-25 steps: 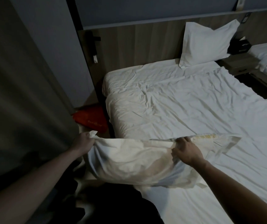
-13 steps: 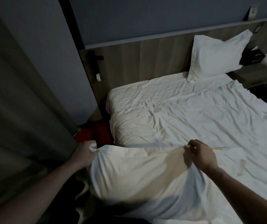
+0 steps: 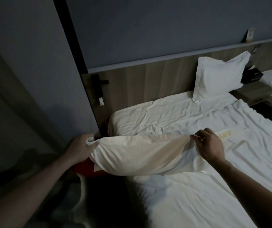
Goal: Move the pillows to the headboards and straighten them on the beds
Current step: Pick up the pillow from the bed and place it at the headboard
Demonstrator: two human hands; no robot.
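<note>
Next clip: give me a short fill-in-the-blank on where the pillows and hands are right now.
1. The pillow in the hands is gripped at its top corners by ____ hands.
2. The other pillow leans against the ____.
3. The left hand is past the bed's ____ edge.
4. The red object lies under the held pillow's ____ end.

Missing words: both; headboard; left; left
</note>
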